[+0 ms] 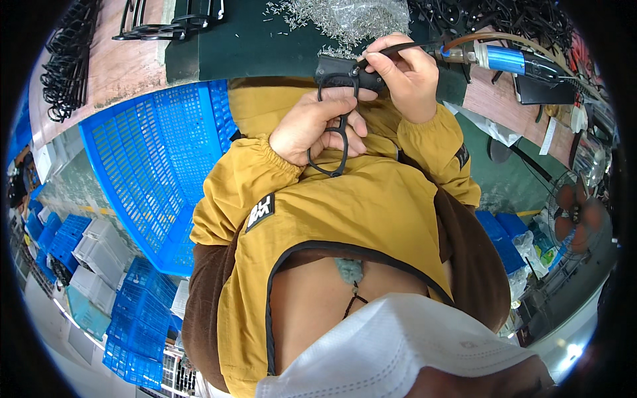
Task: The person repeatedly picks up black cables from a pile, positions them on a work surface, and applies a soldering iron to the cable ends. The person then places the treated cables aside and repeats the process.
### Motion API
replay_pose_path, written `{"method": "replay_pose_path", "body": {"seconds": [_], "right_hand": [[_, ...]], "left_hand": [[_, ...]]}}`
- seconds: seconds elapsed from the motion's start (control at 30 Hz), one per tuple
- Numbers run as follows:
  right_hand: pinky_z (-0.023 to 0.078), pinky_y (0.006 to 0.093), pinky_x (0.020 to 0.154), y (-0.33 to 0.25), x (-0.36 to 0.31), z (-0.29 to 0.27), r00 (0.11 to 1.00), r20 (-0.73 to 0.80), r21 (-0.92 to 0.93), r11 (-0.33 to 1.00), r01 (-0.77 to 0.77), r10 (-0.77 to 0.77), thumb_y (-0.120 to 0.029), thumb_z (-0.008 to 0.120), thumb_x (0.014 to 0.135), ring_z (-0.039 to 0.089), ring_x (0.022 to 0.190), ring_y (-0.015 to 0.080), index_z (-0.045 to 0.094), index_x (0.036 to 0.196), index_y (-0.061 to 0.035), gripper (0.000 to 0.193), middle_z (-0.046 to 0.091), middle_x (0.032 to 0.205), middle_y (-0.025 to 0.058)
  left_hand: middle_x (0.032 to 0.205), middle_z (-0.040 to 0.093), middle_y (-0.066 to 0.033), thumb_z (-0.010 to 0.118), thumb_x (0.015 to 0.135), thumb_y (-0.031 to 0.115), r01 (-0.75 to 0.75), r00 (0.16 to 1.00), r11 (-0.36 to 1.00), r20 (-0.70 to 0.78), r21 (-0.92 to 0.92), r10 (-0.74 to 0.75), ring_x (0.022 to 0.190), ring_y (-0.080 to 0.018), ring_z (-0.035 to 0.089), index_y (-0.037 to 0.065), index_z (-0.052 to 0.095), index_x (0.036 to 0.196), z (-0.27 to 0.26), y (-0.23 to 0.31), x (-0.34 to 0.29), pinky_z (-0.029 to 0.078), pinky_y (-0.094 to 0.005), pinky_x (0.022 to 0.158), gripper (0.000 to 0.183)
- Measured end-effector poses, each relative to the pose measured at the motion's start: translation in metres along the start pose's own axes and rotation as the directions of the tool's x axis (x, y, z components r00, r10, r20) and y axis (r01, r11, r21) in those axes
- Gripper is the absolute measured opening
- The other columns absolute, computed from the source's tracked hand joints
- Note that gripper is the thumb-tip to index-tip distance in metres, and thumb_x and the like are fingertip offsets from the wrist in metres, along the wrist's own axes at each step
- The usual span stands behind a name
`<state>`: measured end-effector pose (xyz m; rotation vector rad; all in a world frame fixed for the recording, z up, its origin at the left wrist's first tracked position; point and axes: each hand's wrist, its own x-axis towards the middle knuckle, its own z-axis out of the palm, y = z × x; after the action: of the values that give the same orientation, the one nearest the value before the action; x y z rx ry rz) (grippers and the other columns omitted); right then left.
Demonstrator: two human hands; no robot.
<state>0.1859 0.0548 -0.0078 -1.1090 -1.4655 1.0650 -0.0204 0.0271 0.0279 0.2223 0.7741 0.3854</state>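
A dark green mat (252,50) covers the middle of the pinkish counter (142,69), and a black block (330,65) sits at the near edge, directly behind the work. Just beyond it, toward the far edge, lies a scattered heap of tiny silver pins (312,20) beside a crumpled clear bag (378,16). At the left end lie dark bundles of black frames (70,60), with more black frames (159,28) nearer the middle. The right side is crowded: a blue-bodied driver (505,60) with a brown hose (494,35) lies close to the right hand (413,79), and a tangle of black parts fills the far right corner. Below the near edge, a large blue basket (142,152) stands left of the person; a fan (576,211) stands off to the right.

The glasses frame (344,126) is slim, plain black, with two rounded rims joined by a short bridge. It is turned on end at the near edge, upper rim against the block, lower rim toward the person. The left hand (308,123) has its grip closed around it near the bridge. The right grip pinches a narrow black strip (398,48) whose end reaches the upper rim; whether they are joined is too small to tell.
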Motion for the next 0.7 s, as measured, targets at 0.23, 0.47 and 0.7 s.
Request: {"method": "replay_pose_path", "body": {"seconds": [0.23,0.47,0.7], "right_hand": [[0.054,0.0263,0.063,-0.013,0.018,-0.006,0.93,0.252,-0.313,0.886,0.341,-0.269,-0.001,0.074,0.089,0.065,0.068,0.0155,0.071,0.095,0.0034,0.008,0.07,0.092,0.0094],[0.051,0.027,0.068,-0.015,0.018,-0.008,0.95,0.306,-0.234,0.962,0.139,-0.063,-0.003,0.071,0.092,0.062,0.085,0.0152,0.073,0.103,0.0011,0.012,0.065,0.098,0.0084],[0.054,0.0292,0.074,-0.077,0.118,0.001,0.865,0.365,-0.653,0.567,0.502,-0.345,-0.005,0.067,0.092,0.065,0.092,0.0173,0.068,0.112,-0.0035,0.02,0.066,0.1,0.0062]], "left_hand": [[0.075,0.065,-0.0075,0.046,0.106,0.015,-0.053,0.998,0.996,-0.018,0.07,0.054,0.062,-0.0202,0.07,-0.003,0.06,0.133,0.003,-0.001,0.003,0.058,-0.0281,0.06,0.035],[0.073,0.064,-0.0081,0.045,0.105,0.016,-0.052,0.998,0.998,-0.03,0.021,0.053,0.059,-0.0194,0.066,-0.003,0.063,0.123,0.008,0.002,0.002,0.056,-0.0286,0.06,0.032],[0.072,0.065,-0.0085,0.045,0.106,0.023,-0.34,0.93,0.935,-0.113,0.099,0.351,0.071,-0.0186,0.066,0.002,0.061,0.111,-0.011,0.023,-0.007,0.052,-0.0273,0.069,0.027]]}}
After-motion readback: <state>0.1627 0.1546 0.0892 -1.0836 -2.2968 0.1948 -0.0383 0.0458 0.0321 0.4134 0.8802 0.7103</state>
